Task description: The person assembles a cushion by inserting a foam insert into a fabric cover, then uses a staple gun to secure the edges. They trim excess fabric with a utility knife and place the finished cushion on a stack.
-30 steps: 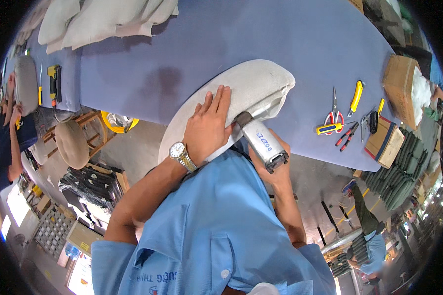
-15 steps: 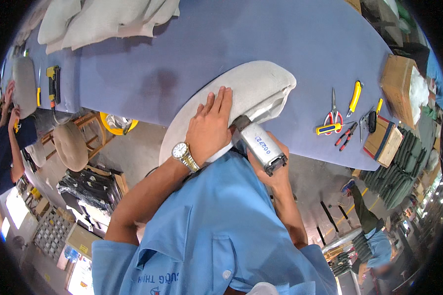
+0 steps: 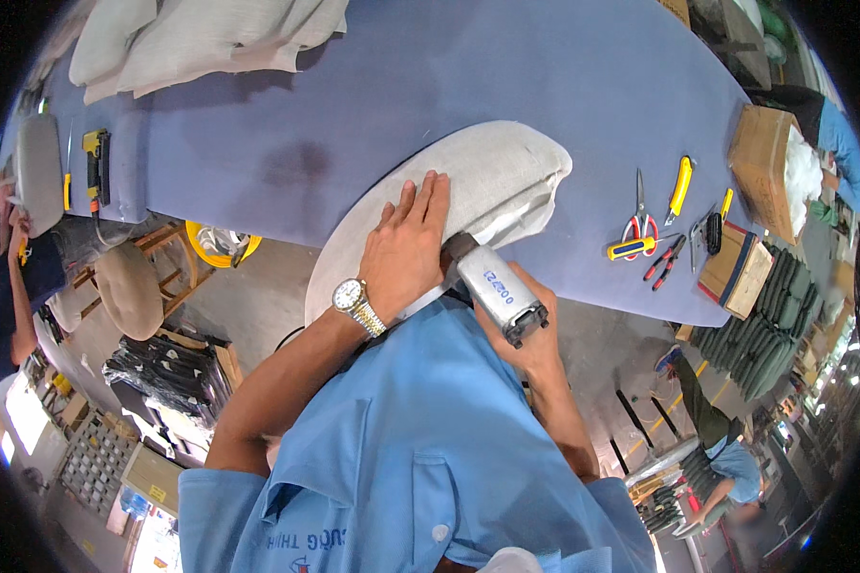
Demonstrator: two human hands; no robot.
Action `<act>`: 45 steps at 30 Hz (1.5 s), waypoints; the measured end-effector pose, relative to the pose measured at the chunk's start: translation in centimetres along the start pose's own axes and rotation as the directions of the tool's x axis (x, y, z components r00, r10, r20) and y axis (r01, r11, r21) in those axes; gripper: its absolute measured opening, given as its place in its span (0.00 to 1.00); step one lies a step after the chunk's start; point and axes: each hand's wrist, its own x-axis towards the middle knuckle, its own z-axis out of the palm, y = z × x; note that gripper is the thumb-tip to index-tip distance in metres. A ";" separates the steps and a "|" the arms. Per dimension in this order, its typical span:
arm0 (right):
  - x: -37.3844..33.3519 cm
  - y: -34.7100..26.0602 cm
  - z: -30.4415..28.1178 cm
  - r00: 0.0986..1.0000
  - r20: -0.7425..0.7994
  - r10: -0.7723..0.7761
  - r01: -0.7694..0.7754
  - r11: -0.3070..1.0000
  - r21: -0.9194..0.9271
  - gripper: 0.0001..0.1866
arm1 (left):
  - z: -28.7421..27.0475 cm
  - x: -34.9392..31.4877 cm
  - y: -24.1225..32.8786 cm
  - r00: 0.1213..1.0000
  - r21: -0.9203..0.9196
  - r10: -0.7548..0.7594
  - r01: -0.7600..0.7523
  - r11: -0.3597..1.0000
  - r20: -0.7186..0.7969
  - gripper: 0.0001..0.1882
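Fabric-covered cushion (image 3: 506, 148), pale grey, sits at the frame's centre, overhanging the table's near edge. The left hand (image 3: 408, 244) lies flat on it, fingers close together; the right hand (image 3: 537, 351) is wrapped around a silver tool (image 3: 497, 288), probably a stapler. Its dark nose is just beside the left thumb, so a slip or early trigger pull could catch that thumb. With the cushion's lower part off the blue-grey table (image 3: 430, 86), uneven pressure could tip it. The loose-looking fold at its right could pucker if pinned before being drawn taut. Farther right, scissors (image 3: 640, 227) and a yellow cutter (image 3: 679, 188) lie beyond the cushion; a wide swing of the right arm could knock them. Grey fabric pieces (image 3: 210, 43) at upper left look well clear.
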 end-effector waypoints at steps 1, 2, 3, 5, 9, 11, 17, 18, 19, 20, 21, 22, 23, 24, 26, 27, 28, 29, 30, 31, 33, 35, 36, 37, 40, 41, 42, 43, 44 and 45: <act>0.3 0.3 0.5 1.000 -0.013 0.012 -0.011 0.999 0.050 0.21 | -0.1 0.3 -0.2 1.000 -0.025 0.003 -0.003 1.000 -0.006 0.48; 0.6 0.4 0.8 0.999 -0.026 0.024 -0.021 0.995 0.101 0.22 | -0.3 0.6 -0.7 1.000 -0.050 0.005 -0.006 0.999 -0.013 0.48; 0.6 0.1 0.8 0.999 -0.002 0.037 -0.036 0.997 0.070 0.20 | -0.4 0.7 -1.0 1.000 -0.074 0.010 -0.011 0.997 -0.020 0.47; 1.2 -1.2 1.0 1.000 0.006 0.028 -0.028 0.999 0.034 0.16 | -1.6 1.2 -1.3 1.000 -0.091 0.004 -0.002 0.996 0.019 0.45; 1.6 -0.2 0.9 0.975 -0.083 -0.208 0.218 0.967 0.130 0.23 | -1.4 0.6 -2.2 0.979 -0.104 0.155 -0.170 0.980 -0.134 0.46; 1.3 -0.7 0.6 0.990 -0.067 -0.124 0.129 0.989 0.075 0.29 | -0.8 -0.1 -2.5 0.971 -0.065 0.194 -0.204 0.977 -0.143 0.45; 0.6 -1.7 -1.7 0.979 -0.117 -0.167 0.167 0.986 -0.006 0.21 | -2.3 1.8 0.7 0.976 -0.004 0.219 -0.219 0.976 0.008 0.42; 0.4 -1.6 -2.6 0.976 -0.143 -0.164 0.166 0.986 0.005 0.21 | -2.8 2.3 2.3 0.976 0.004 0.215 -0.215 0.977 0.021 0.41; 0.1 -1.3 -3.4 0.972 -0.175 -0.156 0.161 0.987 0.014 0.21 | -2.8 2.9 3.6 0.976 0.009 0.216 -0.216 0.976 0.036 0.40; -0.3 -1.2 -4.4 0.966 -0.210 -0.147 0.154 0.988 0.018 0.21 | -2.4 3.7 4.5 0.968 0.020 0.249 -0.249 0.968 0.024 0.39; -0.3 0.1 -4.3 0.955 -0.258 -0.144 0.149 0.989 -0.001 0.21 | -1.8 4.3 5.3 0.958 0.032 0.285 -0.286 0.958 0.015 0.38; 0.0 2.3 -3.8 0.938 -0.317 -0.139 0.137 0.990 -0.031 0.21 | -1.3 5.0 6.6 0.942 0.035 0.336 -0.336 0.941 0.005 0.37; 0.2 3.5 -4.1 0.913 -0.386 -0.133 0.114 0.991 -0.071 0.21 | -1.2 5.3 7.4 0.943 0.019 0.324 -0.327 0.945 0.082 0.38; 0.1 3.3 -5.4 0.929 -0.352 -0.115 0.099 0.993 -0.062 0.22 | -1.0 5.2 7.0 0.902 -0.012 0.427 -0.427 0.904 0.055 0.40; -0.2 4.9 -6.3 0.911 -0.381 -0.156 0.159 0.987 -0.023 0.20 | -1.5 6.1 5.2 0.835 -0.228 0.529 -0.491 0.841 0.149 0.40; -0.2 5.3 -6.5 0.926 -0.344 -0.155 0.146 0.988 -0.051 0.21 | -2.2 7.0 4.1 0.801 -0.375 0.526 -0.412 0.831 0.286 0.38; -0.1 5.6 -6.6 0.942 -0.296 -0.156 0.143 0.988 -0.067 0.22 | -1.6 8.1 2.9 0.850 -0.529 0.456 -0.269 0.805 0.263 0.36; -0.2 5.7 -6.6 0.946 -0.291 -0.140 0.127 0.990 -0.061 0.22 | -0.6 9.2 1.8 0.892 -0.660 0.366 -0.110 0.743 0.264 0.34; -0.3 5.8 -6.4 0.952 -0.281 -0.121 0.111 0.993 -0.051 0.23 | 0.0 9.9 1.3 0.921 -0.763 0.263 0.055 0.644 0.288 0.32; -0.4 5.9 -6.3 0.958 -0.267 -0.105 0.097 0.994 -0.042 0.24 | 0.2 10.0 1.8 0.918 -0.690 0.234 0.055 0.722 0.319 0.36; -0.1 6.3 -5.3 0.937 -0.330 -0.116 0.095 0.992 -0.081 0.24 | 2.3 10.4 1.7 0.882 -0.740 0.331 0.028 0.672 0.335 0.38; 0.0 6.8 -5.3 0.952 -0.294 -0.080 0.057 0.995 -0.088 0.24 | 3.5 10.1 1.6 0.858 -0.754 0.375 0.021 0.657 0.350 0.38; 0.0 6.9 -5.2 0.944 -0.319 -0.089 0.066 0.994 -0.082 0.24 | 3.8 9.9 1.4 0.864 -0.745 0.366 0.016 0.667 0.347 0.38; -0.1 6.9 -5.2 0.937 -0.334 -0.101 0.079 0.994 -0.078 0.23 | 3.8 9.5 1.4 0.874 -0.736 0.348 0.016 0.677 0.339 0.38; -0.3 6.6 -5.6 0.944 -0.316 -0.096 0.099 0.995 -0.006 0.23 | 3.6 8.7 1.8 0.877 -0.662 0.375 -0.092 0.744 0.300 0.38; -0.5 6.4 -5.8 0.951 -0.297 -0.084 0.097 0.995 0.030 0.22 | 3.3 8.2 2.0 0.872 -0.625 0.394 -0.140 0.768 0.290 0.39; -0.7 6.2 -6.3 0.955 -0.291 -0.066 0.081 0.996 0.039 0.22 | 3.3 7.8 2.5 0.869 -0.566 0.413 -0.201 0.799 0.274 0.40; -0.6 5.8 -6.5 0.961 -0.270 -0.057 0.074 0.996 0.054 0.22 | 2.8 7.1 2.9 0.872 -0.495 0.417 -0.252 0.831 0.256 0.40; -0.4 5.5 -6.7 0.968 -0.246 -0.045 0.063 0.996 0.065 0.22 | 2.5 6.9 3.2 0.875 -0.424 0.421 -0.295 0.856 0.239 0.41; -0.1 5.6 -6.7 0.957 -0.285 -0.055 0.075 0.995 0.059 0.21 | 2.5 7.0 3.3 0.882 -0.389 0.421 -0.319 0.864 0.213 0.42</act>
